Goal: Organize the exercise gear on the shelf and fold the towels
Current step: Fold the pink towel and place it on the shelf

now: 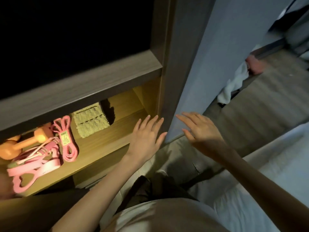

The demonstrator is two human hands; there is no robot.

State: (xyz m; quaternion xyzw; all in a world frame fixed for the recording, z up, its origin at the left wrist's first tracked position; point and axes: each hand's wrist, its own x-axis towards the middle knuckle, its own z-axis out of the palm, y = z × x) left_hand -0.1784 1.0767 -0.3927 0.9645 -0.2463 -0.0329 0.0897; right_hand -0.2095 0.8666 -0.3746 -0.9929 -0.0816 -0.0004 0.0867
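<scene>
The left hand [147,136] is spread flat with fingers apart and palm down, holding nothing, over the right end of the lit wooden shelf [100,144], its fingertips near the dark wood-grain upright post [165,91]. The right hand [200,129] is likewise released and empty, fingers extended toward ten o'clock, in front of the pale blue-grey wall panel [209,64].

At nine o'clock from the left hand, well apart from it, lies a folded cream-coloured textured towel [91,122] toward the back of the shelf. Just beside the towel, farther toward nine o'clock, is a coiled pink flat resistance band with a printed label [66,139]. Toward eight o'clock sit a pink skipping rope with pale cord [38,151], a wide pink strap with heart-shaped cut-out loops [25,178] and an orange dumbbell [21,144], all close together.

At two o'clock from the right hand, well away on the grey striped floor [259,106], lies a crumpled white towel [234,86] beside a blurred pink object [254,64].
</scene>
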